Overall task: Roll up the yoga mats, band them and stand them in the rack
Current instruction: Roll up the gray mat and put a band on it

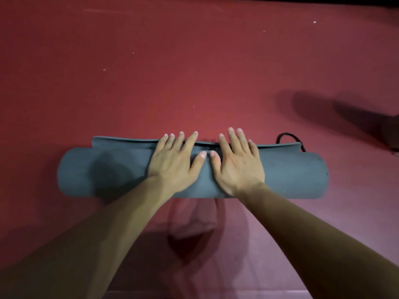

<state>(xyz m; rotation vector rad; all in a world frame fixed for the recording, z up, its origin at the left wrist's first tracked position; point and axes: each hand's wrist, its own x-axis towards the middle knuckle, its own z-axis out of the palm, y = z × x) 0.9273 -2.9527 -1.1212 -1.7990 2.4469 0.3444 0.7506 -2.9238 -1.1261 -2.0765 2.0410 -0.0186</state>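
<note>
A grey-blue yoga mat (pixel 291 173) lies rolled into a thick cylinder across the red floor, its last free edge showing as a narrow flap along the far side. My left hand (pixel 174 160) and my right hand (pixel 237 162) press flat on the top middle of the roll, side by side, fingers straight and spread, fingertips reaching the flap. A black cord (pixel 290 138) loops out from behind the roll's right end.
Red carpeted floor (pixel 151 72) spreads on all sides. A dark object (pixel 391 130) sits at the right edge and casts a long shadow to the left. A pinkish translucent bag-like thing (pixel 194 221) lies on the floor just in front of the roll, between my forearms.
</note>
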